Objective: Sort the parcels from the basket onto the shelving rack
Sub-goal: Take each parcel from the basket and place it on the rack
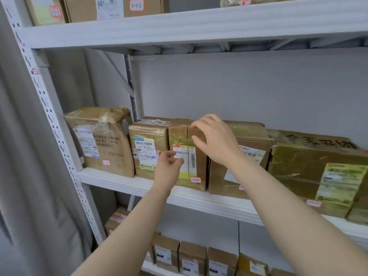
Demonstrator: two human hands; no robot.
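Note:
A narrow brown parcel (179, 136) stands upright on the middle shelf (119, 182) of the white rack, with a shipping label and a red-edged tag reading 3-2-3 on its front. My right hand (215, 140) grips its upper right corner, fingers over the top and thumb on the front. My left hand (169, 166) touches the label on its front with loosely curled fingers. No basket is in view.
Taped parcels flank it closely: a bulky one (99, 140) at far left, a labelled one (148, 150) beside it, another (253, 140) behind my right arm, a large one (310, 166) at right. More boxes fill the upper shelf (179, 26) and the lower shelf (191, 257). A perforated upright (45, 108) stands at left.

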